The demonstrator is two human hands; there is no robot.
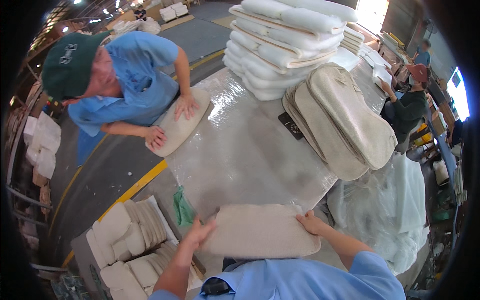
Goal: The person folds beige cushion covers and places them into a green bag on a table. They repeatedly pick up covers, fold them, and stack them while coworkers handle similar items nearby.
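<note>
A beige, rounded padded panel lies at the near edge of the table, just in front of my body. My right hand grips its right end, thumb on top and the other fingers partly hidden. At the opposite end, my left hand holds the panel's edge; that side is slightly blurred. Across the table to the left, a co-worker in a blue shirt presses both hands on a similar beige panel. A stack of shiny beige panels rests to the right on the table.
Plastic film covers the table. Folded white padding is piled high at its far side. A dark flat card lies by the stack. Lower left are more beige panels and a green cloth; plastic-wrapped material stands right.
</note>
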